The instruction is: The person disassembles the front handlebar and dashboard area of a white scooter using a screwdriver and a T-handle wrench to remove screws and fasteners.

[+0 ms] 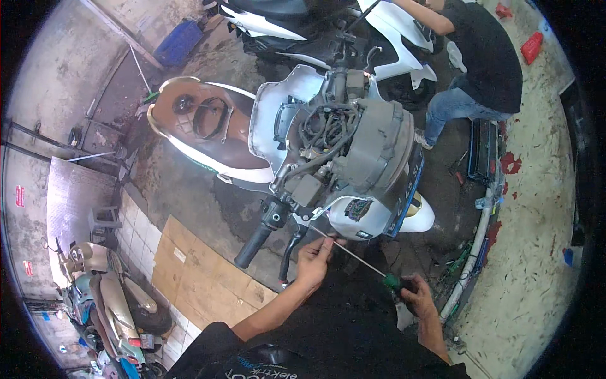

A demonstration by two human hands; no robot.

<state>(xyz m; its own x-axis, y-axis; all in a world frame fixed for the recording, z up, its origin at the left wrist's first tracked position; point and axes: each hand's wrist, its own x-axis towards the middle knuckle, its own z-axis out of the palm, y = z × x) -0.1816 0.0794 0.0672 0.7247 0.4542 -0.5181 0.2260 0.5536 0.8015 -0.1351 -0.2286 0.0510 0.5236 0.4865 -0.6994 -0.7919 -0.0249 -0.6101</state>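
My left hand [314, 262] pinches the long thin metal shaft of a screwdriver [357, 256] just below the dismantled front of a white scooter [350, 215]. My right hand [416, 295], lower and to the right, grips the screwdriver's green handle [390, 280]. The tip end of the shaft reaches toward the underside of the white front panel, beside the brake lever [293, 249] and black handlebar grip [251, 246]; whether it touches the scooter I cannot tell. Cables and a grey housing [375, 145] are exposed at the handlebar, and a brown seat [177, 126] extends behind.
A co-worker in dark shirt and jeans [476, 63] bends by a second scooter [271, 22] at top. A motorbike [110, 297] stands lower left, beside cardboard [196, 265]. A blue bin [177, 43] is upper left. A pipe [467, 278] and black tray [480, 148] line the right wall.
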